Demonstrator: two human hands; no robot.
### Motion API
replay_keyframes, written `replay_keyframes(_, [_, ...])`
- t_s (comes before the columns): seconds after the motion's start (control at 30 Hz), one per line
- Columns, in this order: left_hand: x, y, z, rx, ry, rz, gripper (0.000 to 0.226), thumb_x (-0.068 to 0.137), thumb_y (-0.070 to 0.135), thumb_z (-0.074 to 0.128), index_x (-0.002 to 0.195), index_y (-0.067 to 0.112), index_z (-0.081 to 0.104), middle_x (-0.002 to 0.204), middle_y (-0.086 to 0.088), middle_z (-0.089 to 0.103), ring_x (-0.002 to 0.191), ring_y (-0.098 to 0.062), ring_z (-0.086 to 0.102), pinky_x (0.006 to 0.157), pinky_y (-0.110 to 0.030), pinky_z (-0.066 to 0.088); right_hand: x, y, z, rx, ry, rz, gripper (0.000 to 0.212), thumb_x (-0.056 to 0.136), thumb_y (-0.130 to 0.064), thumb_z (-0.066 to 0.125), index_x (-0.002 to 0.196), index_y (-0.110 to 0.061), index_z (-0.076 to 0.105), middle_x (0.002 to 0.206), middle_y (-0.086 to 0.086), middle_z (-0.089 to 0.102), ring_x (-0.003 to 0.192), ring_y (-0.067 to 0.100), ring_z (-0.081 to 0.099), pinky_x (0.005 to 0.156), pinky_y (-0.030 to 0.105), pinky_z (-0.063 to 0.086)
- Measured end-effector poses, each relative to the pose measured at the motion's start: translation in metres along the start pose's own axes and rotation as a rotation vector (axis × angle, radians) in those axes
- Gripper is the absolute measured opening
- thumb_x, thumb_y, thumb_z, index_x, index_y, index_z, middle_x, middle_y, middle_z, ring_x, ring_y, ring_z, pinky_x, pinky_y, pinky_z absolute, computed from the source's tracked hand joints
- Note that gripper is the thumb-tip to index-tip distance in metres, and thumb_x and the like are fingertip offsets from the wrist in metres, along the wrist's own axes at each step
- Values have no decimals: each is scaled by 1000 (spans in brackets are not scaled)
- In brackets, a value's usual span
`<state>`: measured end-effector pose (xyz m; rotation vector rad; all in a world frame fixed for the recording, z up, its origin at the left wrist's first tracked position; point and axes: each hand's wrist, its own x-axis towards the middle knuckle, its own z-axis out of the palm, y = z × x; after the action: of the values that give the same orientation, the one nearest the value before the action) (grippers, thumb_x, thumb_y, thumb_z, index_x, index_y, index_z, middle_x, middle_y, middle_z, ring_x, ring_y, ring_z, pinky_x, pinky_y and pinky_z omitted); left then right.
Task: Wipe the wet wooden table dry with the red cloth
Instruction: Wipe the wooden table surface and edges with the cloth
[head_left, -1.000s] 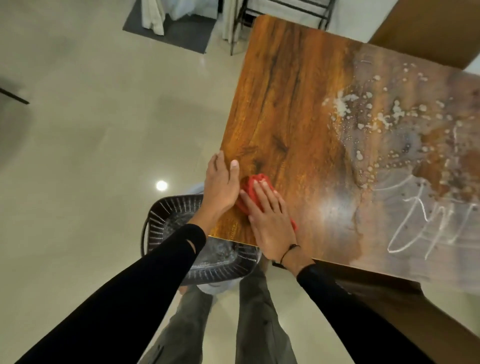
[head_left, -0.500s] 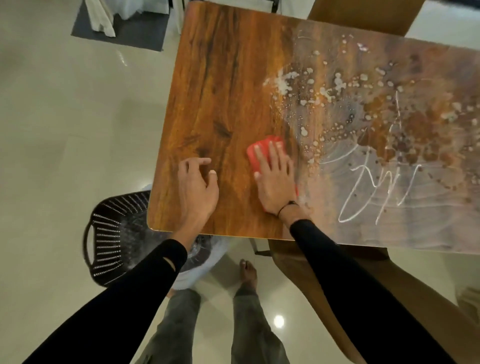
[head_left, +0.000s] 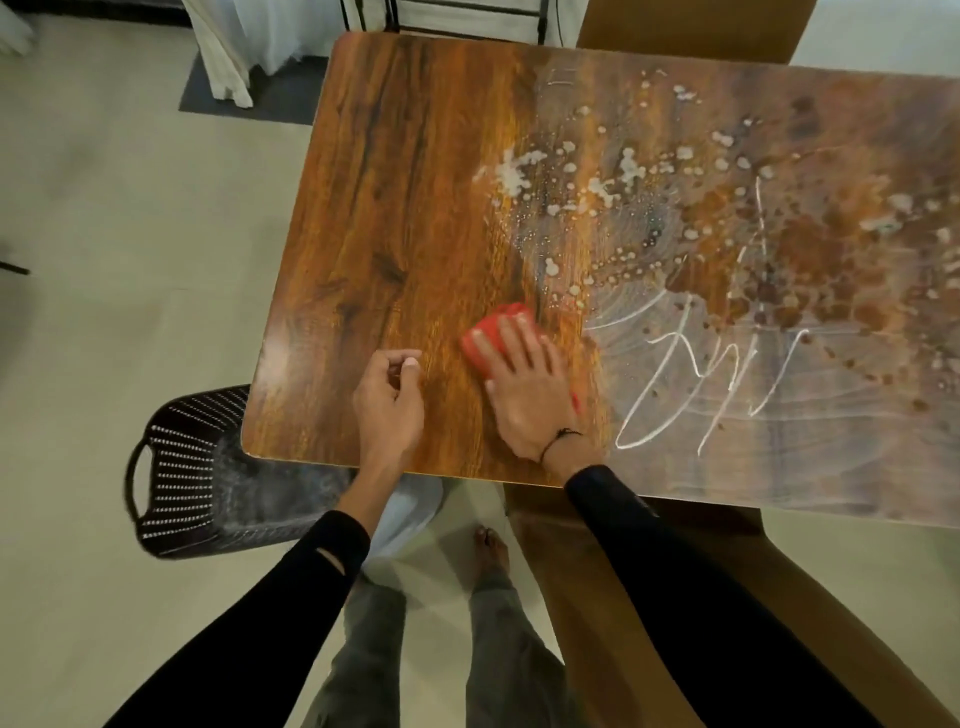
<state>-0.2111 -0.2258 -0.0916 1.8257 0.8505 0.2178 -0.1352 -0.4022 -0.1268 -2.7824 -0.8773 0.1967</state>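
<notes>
Surface: your glossy brown wood-grain table (head_left: 415, 208), rounded corners; the part left of your pressing hand looks streak-free, the part to its right carries white droplets, foam specks and pale smeared swirls (head_left: 701, 374).
Cloth: bunched red cloth (head_left: 493, 332) lies flat on the table, near the front edge, right at the border of the wet patch, under your fingers.
Right hand: your right hand (head_left: 524, 395) presses on the cloth, fingers straight and spread, palm down; thin dark cord at the wrist.
Left hand: your left hand (head_left: 389, 405) rests on the tabletop just left of the cloth, fingers loosely curled, holding nothing.
Room: pale glossy tiled floor (head_left: 130, 234); black slotted plastic basket (head_left: 192, 478) below the left hand, part under the table corner; grey mat (head_left: 270, 98) far-left.
Sleeves: black, long.
</notes>
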Motion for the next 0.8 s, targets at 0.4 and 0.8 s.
replay_keyframes(0.4, [-7, 4, 18, 71, -116, 16, 15, 110, 30, 54, 109, 36, 67, 93, 17, 72, 91, 4, 67, 84, -31, 56, -59, 79, -15, 44, 51, 186, 65, 113, -41, 37, 173, -34, 16, 181, 6, 9, 167, 30, 4, 132, 60, 16])
replay_keyframes(0.8, [-31, -18, 36, 153, -233, 91, 13, 107, 22, 61, 114, 32, 64, 113, 13, 64, 102, 1, 61, 87, -22, 51, -127, 105, -22, 26, -94, 88, 67, 112, -45, 37, 173, -38, 11, 182, 0, -1, 168, 28, -2, 132, 61, 12])
